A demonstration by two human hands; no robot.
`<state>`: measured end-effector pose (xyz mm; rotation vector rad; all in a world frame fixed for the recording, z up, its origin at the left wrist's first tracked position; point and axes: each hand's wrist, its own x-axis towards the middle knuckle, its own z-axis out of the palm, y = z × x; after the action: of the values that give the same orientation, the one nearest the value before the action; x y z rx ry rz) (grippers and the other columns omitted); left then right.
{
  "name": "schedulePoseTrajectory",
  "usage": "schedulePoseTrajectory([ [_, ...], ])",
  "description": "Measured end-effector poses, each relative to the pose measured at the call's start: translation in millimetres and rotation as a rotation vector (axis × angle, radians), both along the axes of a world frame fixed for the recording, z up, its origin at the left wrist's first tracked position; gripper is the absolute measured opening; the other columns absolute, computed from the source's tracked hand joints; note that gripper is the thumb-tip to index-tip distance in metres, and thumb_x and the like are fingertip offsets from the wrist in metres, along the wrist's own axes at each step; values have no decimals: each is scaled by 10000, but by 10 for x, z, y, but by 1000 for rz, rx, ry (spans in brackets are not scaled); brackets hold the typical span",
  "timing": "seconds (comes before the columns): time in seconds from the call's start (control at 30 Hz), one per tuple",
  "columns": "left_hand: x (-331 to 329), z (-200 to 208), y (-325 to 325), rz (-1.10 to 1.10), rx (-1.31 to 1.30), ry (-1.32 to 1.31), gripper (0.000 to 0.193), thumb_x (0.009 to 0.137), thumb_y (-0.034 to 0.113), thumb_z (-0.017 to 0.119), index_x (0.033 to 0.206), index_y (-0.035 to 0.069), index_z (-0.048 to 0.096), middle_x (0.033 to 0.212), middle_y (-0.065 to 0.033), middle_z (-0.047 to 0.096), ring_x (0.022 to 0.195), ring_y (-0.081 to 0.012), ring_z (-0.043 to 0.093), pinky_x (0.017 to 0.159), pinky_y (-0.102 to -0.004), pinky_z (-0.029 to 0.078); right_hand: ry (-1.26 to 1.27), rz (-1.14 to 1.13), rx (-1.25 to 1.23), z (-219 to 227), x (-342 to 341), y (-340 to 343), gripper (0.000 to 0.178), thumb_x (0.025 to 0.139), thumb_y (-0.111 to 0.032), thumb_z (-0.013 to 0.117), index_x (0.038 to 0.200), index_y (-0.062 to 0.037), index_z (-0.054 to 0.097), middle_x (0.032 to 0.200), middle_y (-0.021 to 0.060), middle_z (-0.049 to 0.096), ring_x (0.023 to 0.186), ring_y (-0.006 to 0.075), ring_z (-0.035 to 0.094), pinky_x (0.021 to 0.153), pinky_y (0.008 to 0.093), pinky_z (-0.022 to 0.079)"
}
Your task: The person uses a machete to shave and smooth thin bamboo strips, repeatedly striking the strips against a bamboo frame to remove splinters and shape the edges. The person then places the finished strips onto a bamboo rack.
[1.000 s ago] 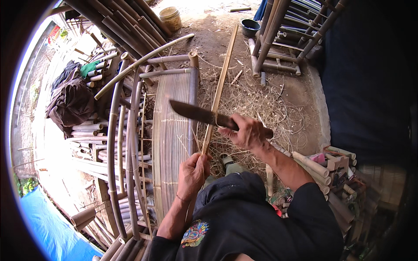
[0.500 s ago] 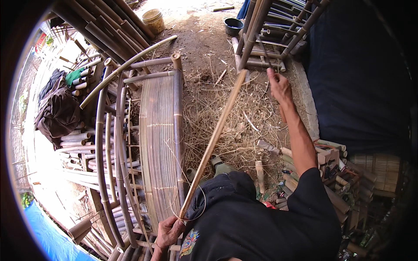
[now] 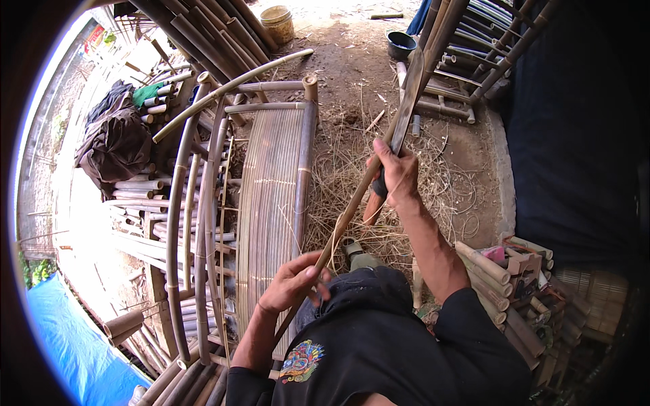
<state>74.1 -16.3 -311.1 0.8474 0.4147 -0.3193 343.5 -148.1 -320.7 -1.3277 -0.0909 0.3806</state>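
A long bamboo strip (image 3: 354, 199) slants across my front, its lower end beside my body and its upper end far ahead. My right hand (image 3: 399, 174) is closed around the strip together with a machete, thumb lying over the strip. The machete's broad grey blade (image 3: 408, 111) runs alongside the upper strip, and its brown wooden handle (image 3: 372, 207) sticks out below that hand. Lower down, my left hand (image 3: 292, 283) is at the strip with its fingers apart and slightly blurred, loosely around it rather than gripping.
A bamboo bench (image 3: 267, 203) with a slatted seat stands left of me. Thin shavings (image 3: 433, 172) litter the ground ahead. Cut bamboo pieces (image 3: 484, 271) lie at my right, near a dark cloth (image 3: 575, 135). A bamboo frame (image 3: 447, 74) and black basin (image 3: 401, 44) stand farther off.
My right hand has come back toward me and now grips the strip with the machete. My left hand has loosened from the strip's lower end and moved up along it. The view has shifted.
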Motion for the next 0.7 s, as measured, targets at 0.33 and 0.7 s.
schedulePoseTrajectory([
  [0.33,-283,-16,-80,107,275,122,400,981,254,588,1277,-15,587,740,43,520,571,-28,414,476,-188,314,-763,279,-821,54,414,-208,637,922,-706,383,782,-105,542,522,-54,419,396,84,413,344,268,361],
  [0.7,382,92,-206,404,1073,-19,169,941,119,583,1006,-22,651,694,-140,592,647,-102,526,613,-305,462,-1119,549,-715,-146,-814,-131,646,874,-695,500,812,-53,535,639,111,571,565,295,633,504,403,515],
])
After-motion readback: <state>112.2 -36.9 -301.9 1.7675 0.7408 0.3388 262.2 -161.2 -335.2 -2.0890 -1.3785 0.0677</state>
